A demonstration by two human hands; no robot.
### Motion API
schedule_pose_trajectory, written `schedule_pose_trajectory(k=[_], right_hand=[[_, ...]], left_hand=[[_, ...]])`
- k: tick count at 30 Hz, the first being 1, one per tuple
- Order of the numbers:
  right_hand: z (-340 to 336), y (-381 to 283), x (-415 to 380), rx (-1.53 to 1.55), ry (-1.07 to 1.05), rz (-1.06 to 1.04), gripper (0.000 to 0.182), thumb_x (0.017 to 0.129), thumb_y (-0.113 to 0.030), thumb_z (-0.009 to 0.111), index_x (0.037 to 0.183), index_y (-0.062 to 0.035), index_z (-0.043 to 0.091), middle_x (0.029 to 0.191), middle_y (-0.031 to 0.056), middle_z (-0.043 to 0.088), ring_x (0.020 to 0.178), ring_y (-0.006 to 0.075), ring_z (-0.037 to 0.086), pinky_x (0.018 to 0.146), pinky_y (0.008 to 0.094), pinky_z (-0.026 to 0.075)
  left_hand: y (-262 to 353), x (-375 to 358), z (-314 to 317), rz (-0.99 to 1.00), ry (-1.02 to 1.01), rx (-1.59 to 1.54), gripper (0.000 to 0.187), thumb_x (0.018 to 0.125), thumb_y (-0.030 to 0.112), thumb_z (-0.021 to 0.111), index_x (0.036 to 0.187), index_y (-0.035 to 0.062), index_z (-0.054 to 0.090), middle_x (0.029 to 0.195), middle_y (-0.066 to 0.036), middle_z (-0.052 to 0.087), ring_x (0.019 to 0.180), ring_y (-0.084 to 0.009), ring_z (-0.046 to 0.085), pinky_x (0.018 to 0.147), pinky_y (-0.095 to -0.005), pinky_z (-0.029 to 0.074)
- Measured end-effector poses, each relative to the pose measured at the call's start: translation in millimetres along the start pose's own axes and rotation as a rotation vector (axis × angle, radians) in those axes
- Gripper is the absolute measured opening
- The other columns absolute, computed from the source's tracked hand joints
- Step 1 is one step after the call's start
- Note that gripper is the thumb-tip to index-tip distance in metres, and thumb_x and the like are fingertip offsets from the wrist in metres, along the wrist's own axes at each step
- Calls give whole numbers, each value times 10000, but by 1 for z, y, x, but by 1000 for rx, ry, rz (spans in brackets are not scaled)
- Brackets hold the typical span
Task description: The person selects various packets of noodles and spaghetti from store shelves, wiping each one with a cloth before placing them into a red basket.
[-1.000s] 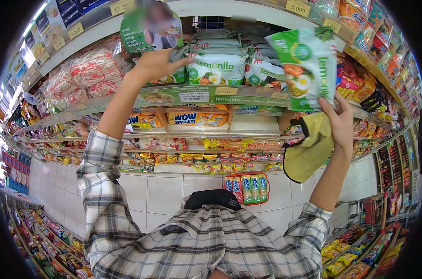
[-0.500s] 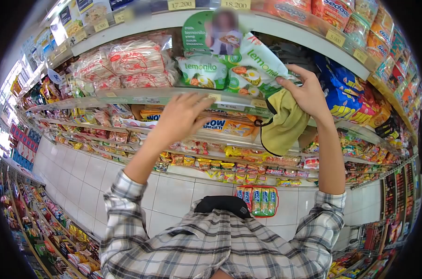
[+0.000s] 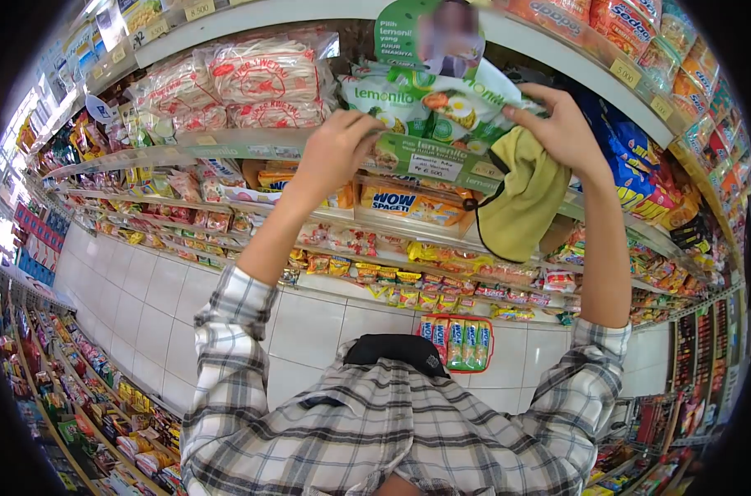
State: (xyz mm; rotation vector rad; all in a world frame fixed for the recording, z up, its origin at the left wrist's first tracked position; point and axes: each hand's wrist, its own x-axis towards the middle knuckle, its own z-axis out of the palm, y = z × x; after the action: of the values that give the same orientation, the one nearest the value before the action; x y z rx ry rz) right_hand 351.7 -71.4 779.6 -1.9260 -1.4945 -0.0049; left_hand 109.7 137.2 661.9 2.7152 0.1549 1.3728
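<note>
My left hand (image 3: 338,153) is at the shelf edge with its fingers curled together, beside a white and green lemonilo noodle packet (image 3: 384,97) and the left end of a green label strip (image 3: 437,157). What its fingertips hold, if anything, is hidden. My right hand (image 3: 562,132) is closed on a yellow-green cloth (image 3: 520,198) with dark edging, which hangs down over the shelf front. Its fingertips also touch the right end of another lemonilo packet (image 3: 466,107), tilted and printed with eggs and noodles.
Clear packs of pale dried noodles (image 3: 264,78) lie at the left. Blue packs (image 3: 619,153) fill the right side. WOW spaghetti packs (image 3: 413,202) sit one shelf lower. A red-rimmed basket (image 3: 458,343) with several packs is on the tiled floor. A green card (image 3: 400,33) hangs above.
My left hand has moved up and right to the shelf edge, its fingers now curled in. The front lemonilo packet lies lower and flatter. My right hand still holds the cloth. The green strip's face shows more.
</note>
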Motion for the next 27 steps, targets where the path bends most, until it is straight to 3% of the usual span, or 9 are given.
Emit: schedule_pose_trajectory(k=[4,8,9,12,13,16,17,23,27], right_hand=[[-3,-5,8,-138,28,-91,482,811,-269,717,1162,48,625,1091,195,675,1004,253,639,894,341,465],[12,-12,23,-58,-149,-49,465,821,-247,712,1166,51,621,1096,204,667,1003,262,636,895,341,466],[18,-18,25,-35,-161,-23,416,849,-222,690,1145,62,622,1061,155,669,963,171,600,864,312,459],[41,-20,39,-101,-113,-42,396,846,-221,695,1123,55,635,1066,160,666,953,150,595,841,297,463],[49,-16,46,18,-179,-20,419,826,-248,718,1112,49,643,1097,174,661,979,190,612,865,316,460],[66,-20,51,-198,-78,-44,537,776,-338,744,1192,-14,639,1166,224,636,1088,320,617,930,370,463],[64,-24,50,-220,-163,-61,555,764,-366,749,1198,-38,641,1164,219,634,1098,344,604,946,387,459],[75,-49,31,-574,27,-96,520,778,-398,739,1137,-32,653,996,209,661,970,382,622,901,415,473],[61,-69,28,-690,-52,39,470,744,-360,760,1144,-131,664,987,160,690,923,357,655,807,436,519]], left_hand=[[-9,7,-5,20,-29,-35,210,782,76,721,979,50,650,888,-88,650,845,-284,627,741,-378,502],[-7,10,-20,30,68,-92,232,757,90,757,948,41,636,875,-79,649,808,-264,638,708,-350,509],[-7,11,-25,28,69,-58,237,753,87,762,944,38,630,869,-75,647,801,-252,643,699,-339,511],[-10,9,-30,-57,122,-117,232,763,58,752,945,30,611,871,-67,642,782,-213,653,667,-317,513],[-12,10,-32,-96,153,-161,228,770,45,745,948,28,605,874,-65,640,776,-201,656,655,-311,514],[-19,10,-39,-136,245,-168,240,786,13,723,989,29,597,913,-71,636,782,-182,666,651,-295,520],[-21,10,-41,-110,224,-169,248,789,8,717,1005,32,598,931,-72,637,786,-182,667,654,-294,525],[-24,14,-44,19,107,-7,317,816,61,700,1118,105,613,1099,-40,646,776,-180,681,638,-299,553],[-11,25,-40,108,31,228,409,816,196,710,1207,189,589,1251,4,600,724,-183,682,600,-315,554]])
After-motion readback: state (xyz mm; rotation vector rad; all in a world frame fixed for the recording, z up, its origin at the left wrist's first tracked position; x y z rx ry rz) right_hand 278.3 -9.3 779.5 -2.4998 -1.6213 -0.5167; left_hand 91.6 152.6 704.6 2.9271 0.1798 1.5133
